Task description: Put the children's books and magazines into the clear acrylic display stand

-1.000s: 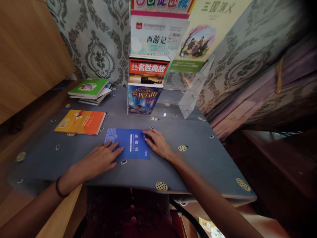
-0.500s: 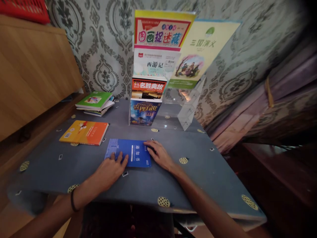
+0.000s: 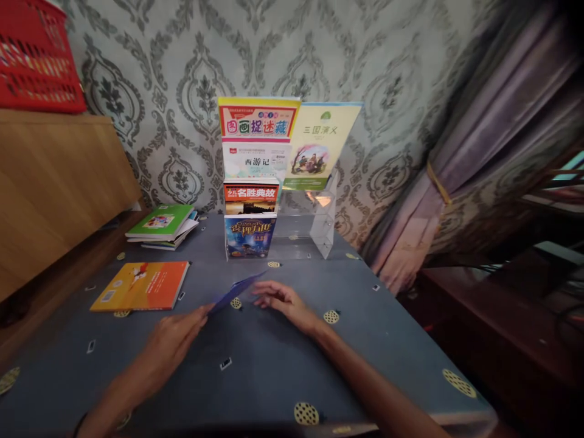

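A thin blue booklet [image 3: 237,290] is raised off the table and tilted, seen almost edge-on. My left hand [image 3: 180,331] grips it at its near left end, fingers pressed together on it. Just right of the booklet's far end, my right hand [image 3: 283,302] is held with its fingers apart and slightly curled; it appears to hold nothing. Beyond both hands stands a clear acrylic rack [image 3: 323,234] with several upright books, among them a dark blue book [image 3: 250,237] in the lowest tier.
An orange book [image 3: 141,286] lies flat at the left. Behind it is a small stack topped by a green book [image 3: 162,221]. A wooden cabinet [image 3: 59,182] bearing a red basket [image 3: 39,61] borders the left side. A tied curtain [image 3: 424,201] hangs at the right.
The blue booklet, flat under both hands before, is now lifted and tilted in my left hand. My right hand has come off it. The camera view has tipped upward.
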Demonstrator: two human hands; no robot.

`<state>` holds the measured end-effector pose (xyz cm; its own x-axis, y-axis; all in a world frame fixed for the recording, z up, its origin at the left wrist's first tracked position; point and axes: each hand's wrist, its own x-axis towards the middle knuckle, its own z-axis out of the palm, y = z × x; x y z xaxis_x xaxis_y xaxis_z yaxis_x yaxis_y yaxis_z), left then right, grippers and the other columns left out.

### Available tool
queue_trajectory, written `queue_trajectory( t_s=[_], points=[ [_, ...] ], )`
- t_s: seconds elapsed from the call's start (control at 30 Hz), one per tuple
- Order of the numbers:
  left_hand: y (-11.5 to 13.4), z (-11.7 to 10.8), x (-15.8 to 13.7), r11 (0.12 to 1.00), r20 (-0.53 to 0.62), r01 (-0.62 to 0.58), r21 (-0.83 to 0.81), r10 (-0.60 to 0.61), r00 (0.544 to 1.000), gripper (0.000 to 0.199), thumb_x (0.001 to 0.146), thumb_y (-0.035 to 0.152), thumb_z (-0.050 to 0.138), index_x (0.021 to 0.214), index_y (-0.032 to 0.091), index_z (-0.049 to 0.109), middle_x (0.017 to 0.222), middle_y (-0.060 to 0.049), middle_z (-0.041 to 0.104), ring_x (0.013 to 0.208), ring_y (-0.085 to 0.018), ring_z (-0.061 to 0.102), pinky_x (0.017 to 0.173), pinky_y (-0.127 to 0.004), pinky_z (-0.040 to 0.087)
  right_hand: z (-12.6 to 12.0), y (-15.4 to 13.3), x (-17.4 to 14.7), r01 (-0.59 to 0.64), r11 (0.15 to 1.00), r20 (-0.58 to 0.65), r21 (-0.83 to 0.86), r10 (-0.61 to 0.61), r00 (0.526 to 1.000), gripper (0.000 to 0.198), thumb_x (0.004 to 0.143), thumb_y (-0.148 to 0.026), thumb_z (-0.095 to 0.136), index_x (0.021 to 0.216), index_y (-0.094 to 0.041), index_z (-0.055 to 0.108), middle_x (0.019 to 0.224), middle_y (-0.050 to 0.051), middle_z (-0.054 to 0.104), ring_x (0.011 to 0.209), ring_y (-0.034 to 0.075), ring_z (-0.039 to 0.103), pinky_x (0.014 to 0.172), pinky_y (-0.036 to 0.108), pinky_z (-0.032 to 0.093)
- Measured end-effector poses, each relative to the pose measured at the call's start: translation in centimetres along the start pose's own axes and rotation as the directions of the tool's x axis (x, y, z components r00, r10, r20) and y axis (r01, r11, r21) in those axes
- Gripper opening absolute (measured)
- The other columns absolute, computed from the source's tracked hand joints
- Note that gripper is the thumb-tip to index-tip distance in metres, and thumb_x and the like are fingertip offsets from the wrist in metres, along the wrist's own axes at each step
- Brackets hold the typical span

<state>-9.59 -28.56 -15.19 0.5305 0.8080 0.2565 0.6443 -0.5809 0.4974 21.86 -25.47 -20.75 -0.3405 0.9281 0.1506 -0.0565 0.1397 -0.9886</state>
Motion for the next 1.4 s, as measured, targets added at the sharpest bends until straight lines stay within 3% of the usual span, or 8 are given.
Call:
queue_trajectory(
  t_s=[0.13,0.27,0.4,0.5,0.63,0.73,0.93,1.4],
  points=[
    [0.9,-0.3,1.5,0.991,-0.079,0.065,-0.114,-0.074,0.994,0.048,0.1,0.056,0.04,0.111,0.025,0.075,0.098,-0.004,0.079,0.085,-0.024,0.073,0.077,-0.031,0.059,1.3,-0.8,0.4,-0.016,0.998,0.037,0.064,0.014,0.999,0.042,0.087,-0.052,0.073,0.115,-0.022,0.07,0.122,0.009,0.072,0.084,0.017,0.074,0.08,0.034,0.057],
    [1.6,-0.4,3.4,0.956,-0.003,0.114,-0.269,-0.12,0.993,0.054,0.098,0.063,0.039,0.091,0.021,0.074,0.085,-0.004,0.075,0.08,-0.022,0.067,0.075,-0.029,0.056,1.5,-1.0,1.2,0.0,0.997,-0.02,0.078,0.001,1.0,0.041,0.084,-0.057,0.073,0.104,-0.022,0.069,0.1,0.004,0.073,0.075,0.016,0.072,0.075,0.034,0.057],
    [1.2,0.0,4.9,0.889,0.045,0.134,-0.438,-0.127,0.991,0.058,0.095,0.068,0.042,0.099,0.019,0.073,0.093,-0.005,0.075,0.089,-0.023,0.065,0.08,-0.031,0.056,1.2,-1.0,1.9,0.068,0.993,-0.211,0.096,-0.047,0.976,0.042,0.077,-0.057,0.08,0.095,-0.024,0.061,0.084,-0.002,0.067,0.068,0.015,0.069,0.069,0.031,0.057],
    [0.7,0.2,5.8,0.868,0.052,0.118,-0.482,-0.107,0.993,0.06,0.093,0.07,0.044,0.102,0.019,0.072,0.097,-0.006,0.075,0.096,-0.026,0.065,0.088,-0.035,0.055,0.8,-1.2,2.4,0.09,0.991,-0.212,0.1,-0.067,0.975,0.044,0.078,-0.059,0.078,0.094,-0.024,0.059,0.081,-0.002,0.067,0.066,0.015,0.069,0.069,0.032,0.057],
    [0.1,0.2,7.7,0.908,-0.007,0.068,-0.415,-0.078,0.997,0.05,0.095,0.061,0.045,0.093,0.018,0.07,0.091,-0.005,0.073,0.088,-0.023,0.064,0.083,-0.033,0.054,-0.2,-2.4,3.3,0.124,0.992,-0.195,0.023,-0.118,0.974,0.047,0.078,-0.066,0.075,0.083,-0.022,0.059,0.074,0.0,0.068,0.071,0.018,0.071,0.076,0.035,0.058],
    [-0.4,-0.3,10.1,0.947,-0.163,-0.009,-0.323,-0.046,0.985,0.04,0.095,0.052,0.046,0.084,0.019,0.066,0.082,-0.002,0.069,0.08,-0.02,0.061,0.077,-0.029,0.052,-1.2,-4.0,4.5,0.198,0.975,-0.247,-0.105,-0.218,0.944,0.048,0.079,-0.068,0.072,0.08,-0.023,0.058,0.076,0.001,0.069,0.075,0.019,0.072,0.077,0.035,0.058],
    [-1.1,-1.5,15.7,0.997,-0.44,-0.072,0.03,0.078,0.895,0.025,0.094,0.038,0.05,0.085,0.019,0.065,0.085,-0.004,0.068,0.076,-0.019,0.06,0.074,-0.03,0.048,-3.0,-6.9,7.8,0.338,0.881,-0.319,-0.33,-0.442,0.839,0.036,0.088,-0.059,0.066,0.086,-0.023,0.058,0.08,0.001,0.069,0.08,0.02,0.071,0.081,0.035,0.057],
    [-2.7,1.7,18.9,0.998,-0.475,-0.068,0.0,0.06,0.878,0.012,0.096,0.024,0.05,0.089,0.019,0.058,0.087,-0.005,0.066,0.082,-0.02,0.061,0.076,-0.031,0.046,-4.6,-3.9,9.7,0.295,0.867,-0.377,-0.401,-0.45,0.81,0.028,0.091,-0.051,0.059,0.087,-0.024,0.057,0.08,0.002,0.071,0.082,0.021,0.071,0.08,0.034,0.055]
  ],
)
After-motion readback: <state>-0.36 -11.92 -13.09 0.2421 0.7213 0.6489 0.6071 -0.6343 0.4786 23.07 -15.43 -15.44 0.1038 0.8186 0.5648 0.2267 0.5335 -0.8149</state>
